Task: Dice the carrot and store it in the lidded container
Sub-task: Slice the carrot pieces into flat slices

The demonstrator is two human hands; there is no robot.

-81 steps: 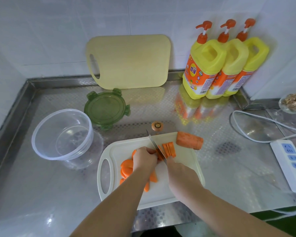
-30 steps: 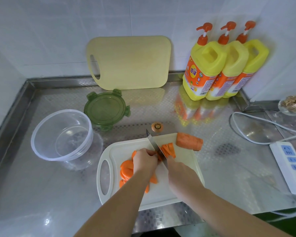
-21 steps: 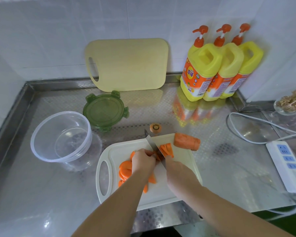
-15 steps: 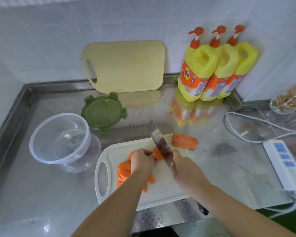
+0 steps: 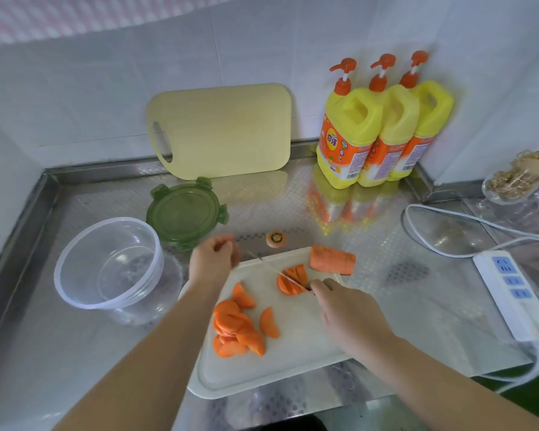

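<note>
Right hand wrapped round the knife handle, blade laid across the carrot slices mid-board; left hand loosely curled, apparently empty, beside the blade tip, so a careless reach could nick it. Carrot chunk at the cutting board's far corner could roll off. Board close to the counter front edge; open room lies left toward the container, and the power strip crowds the right.

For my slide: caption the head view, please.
Right hand cuts carrot slices with knife on board, container beside.

The right hand grips a knife across halved carrot slices on the white cutting board.
</note>
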